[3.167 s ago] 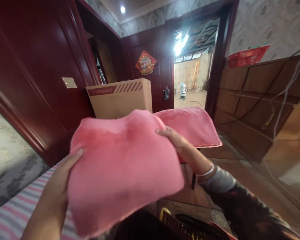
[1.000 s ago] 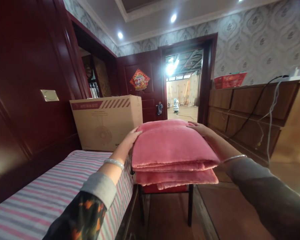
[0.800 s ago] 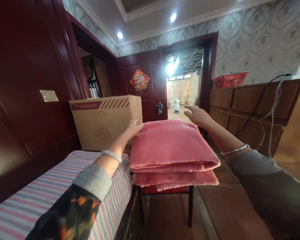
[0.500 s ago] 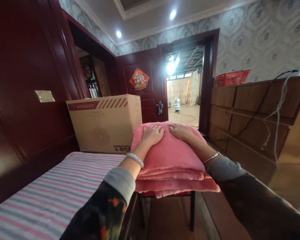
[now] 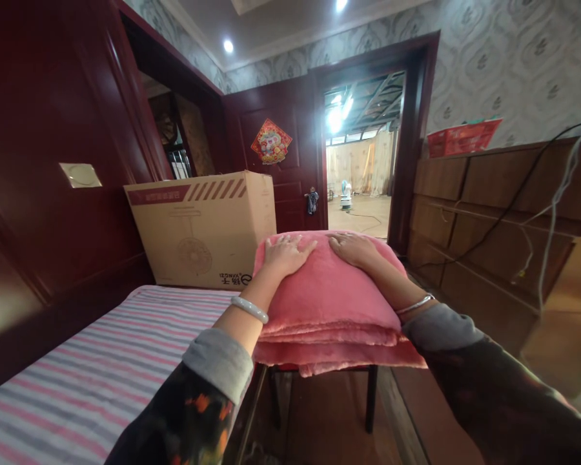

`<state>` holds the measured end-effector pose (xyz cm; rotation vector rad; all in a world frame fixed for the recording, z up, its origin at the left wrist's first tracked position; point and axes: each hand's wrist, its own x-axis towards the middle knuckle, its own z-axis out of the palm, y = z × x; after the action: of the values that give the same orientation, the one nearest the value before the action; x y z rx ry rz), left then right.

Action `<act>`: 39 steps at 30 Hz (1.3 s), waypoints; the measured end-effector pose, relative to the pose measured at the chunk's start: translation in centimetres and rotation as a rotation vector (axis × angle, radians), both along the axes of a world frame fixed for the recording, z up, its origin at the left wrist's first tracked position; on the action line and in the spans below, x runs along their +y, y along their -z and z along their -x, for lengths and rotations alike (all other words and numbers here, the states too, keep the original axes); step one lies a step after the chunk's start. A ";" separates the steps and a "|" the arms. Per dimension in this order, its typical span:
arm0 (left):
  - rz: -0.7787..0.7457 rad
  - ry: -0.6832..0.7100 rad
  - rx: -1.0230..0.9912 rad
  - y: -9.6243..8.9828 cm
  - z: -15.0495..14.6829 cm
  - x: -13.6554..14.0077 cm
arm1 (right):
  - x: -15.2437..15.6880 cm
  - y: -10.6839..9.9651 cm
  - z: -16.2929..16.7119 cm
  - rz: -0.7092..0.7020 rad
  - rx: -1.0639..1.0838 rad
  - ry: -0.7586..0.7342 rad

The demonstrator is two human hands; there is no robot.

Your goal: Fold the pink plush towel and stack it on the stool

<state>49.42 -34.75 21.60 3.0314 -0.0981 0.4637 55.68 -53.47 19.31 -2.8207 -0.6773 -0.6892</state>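
Note:
A folded pink blanket [image 5: 334, 297] lies in thick, soft layers on a dark-legged chair [image 5: 370, 400], and its lower layers hang past the seat. My left hand [image 5: 286, 254] rests palm down on the far left of the blanket's top, fingers spread. On the far middle of the same top layer, my right hand [image 5: 352, 248] lies flat, its fingers stretched out and partly turned from view. Both hands touch the blanket and hold nothing between the fingers. Most of the seat is hidden under the blanket.
A striped cloth [image 5: 101, 361] covers a flat surface at the left. Behind it stands a large cardboard box [image 5: 193, 239]. Wooden drawers [image 5: 503, 187] with hanging cables and a red basket [image 5: 465, 137] line the right wall. An open doorway lies ahead, with a fan [image 5: 345, 196] beyond.
My left hand has shifted slightly left across the blanket, its fingers spreading wider. My right hand stays nearly in place. The camera view has tilted down a little.

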 end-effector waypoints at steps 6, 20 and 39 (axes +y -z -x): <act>0.004 -0.037 0.038 -0.5 1.4 1.4 | 0.1 -0.3 0.4 -0.007 0.009 -0.027; 0.061 0.387 -0.198 -0.4 7.9 0.9 | 0.5 -3.2 1.7 -0.057 0.086 -0.030; -0.010 0.151 -0.089 1.9 7.6 1.3 | -5.7 -1.0 0.7 -0.149 0.077 0.019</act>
<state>41.84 -33.45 19.73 2.9833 -0.3325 0.5853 54.98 -59.18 20.33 -2.7049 -0.5619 -0.6040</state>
